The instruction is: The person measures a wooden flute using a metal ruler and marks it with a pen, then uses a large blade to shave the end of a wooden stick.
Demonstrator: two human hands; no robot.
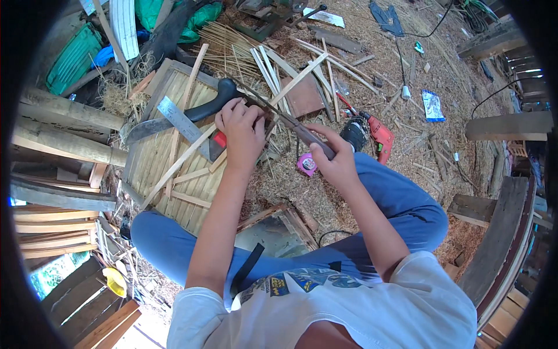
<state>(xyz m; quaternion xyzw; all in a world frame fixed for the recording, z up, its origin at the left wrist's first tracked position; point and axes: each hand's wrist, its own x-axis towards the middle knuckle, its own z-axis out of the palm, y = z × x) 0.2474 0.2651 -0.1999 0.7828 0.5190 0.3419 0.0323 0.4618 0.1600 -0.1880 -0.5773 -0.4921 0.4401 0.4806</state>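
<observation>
My right hand (pixel 334 157) is closed round the brown handle (pixel 314 139) of a tool with a long, thin blade (pixel 264 102) that slants up and left, past my left hand. My left hand (pixel 241 134) has its fingers curled at a pale wooden strip (pixel 180 163); the fingers hide part of what they grip. Beside it lies a saw (pixel 215 102) with a curved black handle. A metal ruler (pixel 179 119) and a small red piece (pixel 220 139) rest by my left wrist. Under these is a slatted wooden board (pixel 151 157).
A pink tape measure (pixel 307 164) and a red power drill (pixel 379 136) lie by my right knee. Several wooden strips (pixel 302 75) and a brown board (pixel 303 98) are ahead. A dark framed panel (pixel 273 232) sits between my legs. Shavings cover the ground; thick beams (pixel 494 238) stand at right.
</observation>
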